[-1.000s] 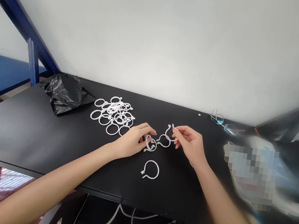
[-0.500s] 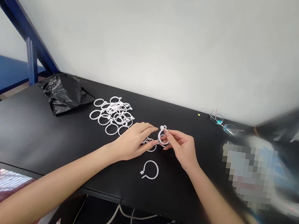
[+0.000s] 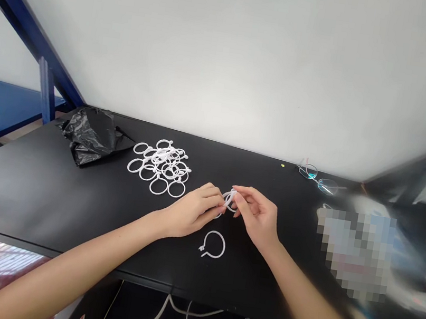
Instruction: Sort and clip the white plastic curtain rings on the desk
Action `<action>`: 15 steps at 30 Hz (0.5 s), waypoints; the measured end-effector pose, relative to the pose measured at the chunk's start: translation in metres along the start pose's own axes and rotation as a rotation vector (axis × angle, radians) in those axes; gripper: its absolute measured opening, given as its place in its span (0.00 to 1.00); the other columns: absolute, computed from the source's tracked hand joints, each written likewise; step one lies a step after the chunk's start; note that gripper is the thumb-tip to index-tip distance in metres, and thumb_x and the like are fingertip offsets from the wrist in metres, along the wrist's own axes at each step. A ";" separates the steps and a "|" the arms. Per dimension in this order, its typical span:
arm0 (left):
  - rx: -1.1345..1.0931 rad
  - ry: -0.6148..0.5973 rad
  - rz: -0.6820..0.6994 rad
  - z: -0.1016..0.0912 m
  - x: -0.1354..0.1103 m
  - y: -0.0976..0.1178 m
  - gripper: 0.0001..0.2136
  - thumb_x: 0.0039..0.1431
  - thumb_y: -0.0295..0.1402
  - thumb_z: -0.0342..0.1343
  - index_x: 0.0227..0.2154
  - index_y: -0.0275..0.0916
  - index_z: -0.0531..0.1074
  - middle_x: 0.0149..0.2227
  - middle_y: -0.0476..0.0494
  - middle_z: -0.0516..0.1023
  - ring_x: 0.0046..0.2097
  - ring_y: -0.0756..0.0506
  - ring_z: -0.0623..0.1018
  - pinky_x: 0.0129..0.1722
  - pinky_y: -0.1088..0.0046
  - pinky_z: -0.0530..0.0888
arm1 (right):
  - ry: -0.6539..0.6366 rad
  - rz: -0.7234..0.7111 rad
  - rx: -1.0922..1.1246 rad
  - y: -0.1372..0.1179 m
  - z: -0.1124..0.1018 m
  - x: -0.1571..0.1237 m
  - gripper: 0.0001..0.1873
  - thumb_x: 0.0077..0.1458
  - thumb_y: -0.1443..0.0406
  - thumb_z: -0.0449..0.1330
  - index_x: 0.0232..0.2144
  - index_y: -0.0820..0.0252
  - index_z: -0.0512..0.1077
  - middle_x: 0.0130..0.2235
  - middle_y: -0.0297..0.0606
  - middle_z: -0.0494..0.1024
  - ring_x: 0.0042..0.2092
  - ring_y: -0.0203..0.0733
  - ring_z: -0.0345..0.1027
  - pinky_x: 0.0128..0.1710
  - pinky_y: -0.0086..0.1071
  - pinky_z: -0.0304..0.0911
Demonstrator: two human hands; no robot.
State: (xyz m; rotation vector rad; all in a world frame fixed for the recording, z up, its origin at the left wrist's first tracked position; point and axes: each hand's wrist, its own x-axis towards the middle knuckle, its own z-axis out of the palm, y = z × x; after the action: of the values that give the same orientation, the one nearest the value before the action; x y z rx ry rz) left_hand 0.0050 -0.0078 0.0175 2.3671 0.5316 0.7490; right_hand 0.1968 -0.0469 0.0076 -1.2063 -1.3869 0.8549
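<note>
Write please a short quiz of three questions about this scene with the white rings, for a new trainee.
1. True or false: both hands pinch white rings between them.
2. Where does the single ring lie? A) on the black bag B) on the table, nearer the person than the hands C) beside the eyeglasses
3. What lies just left of the ring pile?

Key:
1. True: left hand and right hand meet on the held rings.
2. B: single ring, table.
3. The black bag, by the ring pile.
</note>
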 end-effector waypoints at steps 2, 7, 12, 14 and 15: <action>0.007 -0.007 0.024 0.000 0.000 -0.001 0.10 0.69 0.29 0.44 0.34 0.36 0.69 0.36 0.42 0.71 0.41 0.46 0.67 0.44 0.67 0.69 | 0.015 0.049 0.037 -0.001 0.000 0.002 0.13 0.56 0.58 0.63 0.43 0.58 0.74 0.29 0.34 0.74 0.28 0.36 0.70 0.21 0.27 0.70; 0.001 0.056 0.009 0.000 -0.002 -0.001 0.07 0.68 0.29 0.47 0.38 0.38 0.71 0.49 0.38 0.69 0.50 0.43 0.68 0.50 0.63 0.69 | -0.041 0.054 0.133 -0.006 -0.001 0.007 0.09 0.56 0.59 0.64 0.32 0.60 0.75 0.27 0.34 0.76 0.25 0.34 0.70 0.22 0.28 0.71; -0.322 0.131 -0.191 0.000 -0.002 -0.001 0.10 0.63 0.36 0.56 0.45 0.39 0.66 0.49 0.38 0.71 0.50 0.43 0.73 0.48 0.64 0.72 | -0.012 -0.029 0.182 -0.008 0.003 0.001 0.08 0.57 0.62 0.64 0.27 0.59 0.74 0.26 0.33 0.76 0.25 0.34 0.71 0.25 0.29 0.72; -0.492 0.078 -0.274 -0.002 0.000 -0.001 0.14 0.64 0.38 0.55 0.49 0.39 0.65 0.43 0.42 0.75 0.44 0.45 0.76 0.44 0.66 0.73 | 0.001 -0.072 0.178 -0.007 0.006 -0.003 0.08 0.58 0.64 0.63 0.27 0.59 0.73 0.27 0.33 0.76 0.26 0.34 0.71 0.26 0.29 0.72; -0.569 0.043 -0.305 -0.003 0.001 -0.001 0.15 0.64 0.39 0.55 0.50 0.38 0.66 0.42 0.42 0.76 0.43 0.45 0.76 0.43 0.67 0.73 | 0.006 -0.091 0.173 -0.007 0.007 -0.004 0.07 0.58 0.65 0.63 0.27 0.59 0.73 0.27 0.32 0.76 0.26 0.34 0.71 0.27 0.29 0.72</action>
State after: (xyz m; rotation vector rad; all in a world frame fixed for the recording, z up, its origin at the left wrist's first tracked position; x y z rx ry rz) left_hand 0.0036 -0.0056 0.0192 1.7041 0.5884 0.6981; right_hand 0.1882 -0.0515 0.0121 -1.0056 -1.3239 0.8879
